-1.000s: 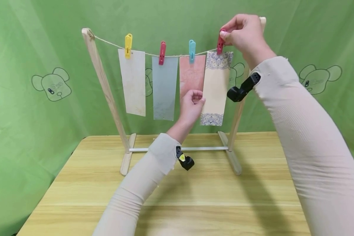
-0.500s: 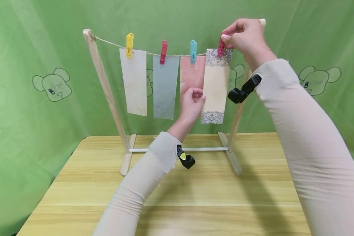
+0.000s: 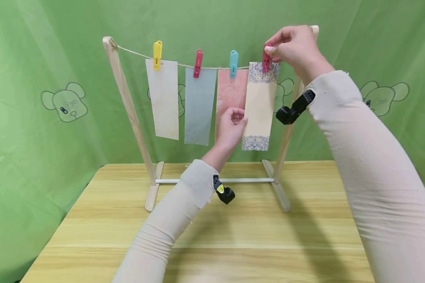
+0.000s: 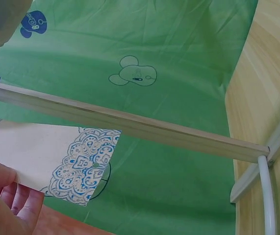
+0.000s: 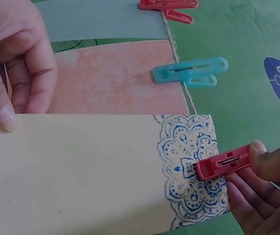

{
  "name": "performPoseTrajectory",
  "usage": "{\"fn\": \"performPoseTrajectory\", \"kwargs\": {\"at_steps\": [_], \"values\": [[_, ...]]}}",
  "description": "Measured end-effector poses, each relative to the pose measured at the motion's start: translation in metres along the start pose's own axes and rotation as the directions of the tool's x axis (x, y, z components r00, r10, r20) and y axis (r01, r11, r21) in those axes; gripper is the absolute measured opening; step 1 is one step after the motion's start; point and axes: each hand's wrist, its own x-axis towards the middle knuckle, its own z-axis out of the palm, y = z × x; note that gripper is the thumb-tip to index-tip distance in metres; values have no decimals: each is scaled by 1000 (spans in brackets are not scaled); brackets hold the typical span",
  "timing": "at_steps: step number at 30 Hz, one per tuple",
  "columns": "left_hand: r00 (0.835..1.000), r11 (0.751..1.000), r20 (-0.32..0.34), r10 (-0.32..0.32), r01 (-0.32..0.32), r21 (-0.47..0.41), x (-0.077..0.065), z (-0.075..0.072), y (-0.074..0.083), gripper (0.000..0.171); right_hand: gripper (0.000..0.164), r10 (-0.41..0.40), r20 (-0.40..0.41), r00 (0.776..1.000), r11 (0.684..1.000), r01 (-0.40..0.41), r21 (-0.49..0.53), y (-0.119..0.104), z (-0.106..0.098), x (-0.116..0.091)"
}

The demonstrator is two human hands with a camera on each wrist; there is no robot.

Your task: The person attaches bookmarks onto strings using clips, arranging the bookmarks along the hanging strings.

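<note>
A cream card point(image 3: 259, 105) with blue lace-like bands at both ends hangs upright at the right end of the string. My left hand point(image 3: 230, 129) pinches its left edge between thumb and fingers. At the card's top, my right hand point(image 3: 299, 49) pinches the handles of a red clothespin point(image 5: 223, 164). The clip's tip lies over the patterned band in the right wrist view. Behind the card the string is hidden, so whether the clip's jaws go round it I cannot tell. A pink card point(image 3: 231, 90), partly covered by my left hand, hangs just left under a blue clothespin point(image 3: 233, 64).
A grey-blue card point(image 3: 199, 106) hangs under another red clothespin point(image 3: 198, 63), and a white card point(image 3: 164, 100) under a yellow one. The string point(image 3: 134, 52) spans a wooden frame point(image 3: 129, 106) on a wooden table point(image 3: 255, 236). Green cloth point(image 3: 67, 149) surrounds it.
The red clothespin in my right hand has moved down over the card's top edge. The card rose slightly, then came down again. My left hand keeps its pinch on the card's edge.
</note>
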Motion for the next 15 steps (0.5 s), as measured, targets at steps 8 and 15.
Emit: {"fn": "performPoseTrajectory", "kwargs": {"at_steps": [8,15], "values": [[1000,1000,-6,-1,1,0,0,2,-1,15,8,-17,60,998,994,23,-108,-2,-4,1],[1000,1000,17,-11,11,-15,1,4,-3,17,30,17,84,996,983,-1,-186,1,-10,3]]}}
